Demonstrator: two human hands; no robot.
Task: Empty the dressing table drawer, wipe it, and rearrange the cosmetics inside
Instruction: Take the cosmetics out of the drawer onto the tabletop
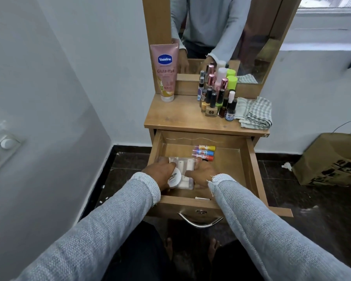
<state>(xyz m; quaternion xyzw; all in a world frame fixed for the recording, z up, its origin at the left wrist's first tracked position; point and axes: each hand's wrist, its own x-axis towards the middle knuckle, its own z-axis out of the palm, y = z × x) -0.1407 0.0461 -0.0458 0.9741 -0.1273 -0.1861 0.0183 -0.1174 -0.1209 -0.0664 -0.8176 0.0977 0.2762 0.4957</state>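
Note:
The wooden drawer (251,159) of the dressing table stands pulled out. Inside it my left hand (158,173) grips a small white round jar (174,177) with "POLISH" on its lid. Beside it my right hand (201,175) rests with curled fingers on the edge of a clear plastic case (183,167) holding white pieces. Three lip balm sticks (205,153), yellow, blue and red, lie side by side farther back in the drawer.
On the tabletop (170,118) stand a pink Vaseline tube (166,72), a cluster of nail polish and perfume bottles (217,94) and a folded checked cloth (255,112). A mirror (221,37) rises behind. A brown paper bag (330,159) sits on the dark floor at right.

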